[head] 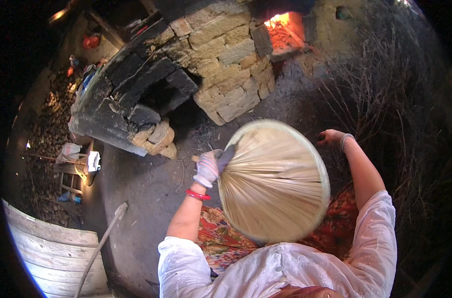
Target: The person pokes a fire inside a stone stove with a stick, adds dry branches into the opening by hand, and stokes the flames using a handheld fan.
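A round palm-leaf fan [274,178] with a pale bound rim is held by its handle in my left hand [208,167], which wears a striped knit glove. A red bangle circles that wrist. The fan spreads over my lap, above a floral red cloth [226,234], and its edge looks slightly blurred. Out to the right, my right hand [332,138] is raised beside a heap of dry brushwood [367,97], its fingers bent and apart with nothing seen in them. A pale band rings the right wrist.
Ahead, a fire [285,31] glows in the mouth of a stone stove [226,63]. A second, sooty stove opening [162,89] lies dark to its left. At left are a small wooden chair [71,178], a pole [101,246] and pale wooden planks [58,253].
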The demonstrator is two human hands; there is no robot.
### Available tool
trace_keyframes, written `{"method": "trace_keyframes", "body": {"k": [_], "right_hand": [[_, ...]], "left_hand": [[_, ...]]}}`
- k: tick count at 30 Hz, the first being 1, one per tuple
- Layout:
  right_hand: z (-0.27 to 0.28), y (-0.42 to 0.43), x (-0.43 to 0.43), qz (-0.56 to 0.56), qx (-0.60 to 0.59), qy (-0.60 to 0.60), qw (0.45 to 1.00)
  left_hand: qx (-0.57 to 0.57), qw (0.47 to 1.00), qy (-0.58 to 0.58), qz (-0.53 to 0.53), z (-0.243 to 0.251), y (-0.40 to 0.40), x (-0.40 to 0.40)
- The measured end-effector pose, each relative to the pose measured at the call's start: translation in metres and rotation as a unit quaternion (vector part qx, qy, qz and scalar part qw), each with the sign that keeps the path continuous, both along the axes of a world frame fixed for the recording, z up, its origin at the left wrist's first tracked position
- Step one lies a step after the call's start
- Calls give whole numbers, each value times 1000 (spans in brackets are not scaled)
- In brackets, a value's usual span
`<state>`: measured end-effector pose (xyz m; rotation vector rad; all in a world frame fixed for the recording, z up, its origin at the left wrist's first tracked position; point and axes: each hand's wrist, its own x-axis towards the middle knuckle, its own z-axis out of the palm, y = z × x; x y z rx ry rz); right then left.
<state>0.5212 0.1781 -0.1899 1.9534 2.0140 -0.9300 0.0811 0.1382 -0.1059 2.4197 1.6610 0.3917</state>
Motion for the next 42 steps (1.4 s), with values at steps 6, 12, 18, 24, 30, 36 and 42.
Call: {"method": "trace_keyframes", "body": {"k": [6, 12, 18, 24, 30, 36, 42], "right_hand": [[12, -5, -8, 29, 18, 27, 999], [22, -5, -13, 13, -53, -6, 998], [-21, 3, 11, -40, 24, 152, 987], [-21, 4, 9, 8, 23, 83, 996], [-1, 6, -6, 16, -10, -17, 1000], [0, 5, -5, 1, -96, 42, 994], [8, -3, -5, 9, -33, 0, 999]], "left_hand": [[-120, 941, -313, -54, -29, 10, -22], [0, 967, 249, 58, 8, -5, 25], [-81, 940, -308, -125, -20, 1, -7], [146, 985, 77, -41, -11, 12, -16], [300, 951, -71, -19, -19, 13, -66], [12, 965, -261, -36, -15, 6, -61], [78, 964, 228, 115, 19, -1, -16]]}}
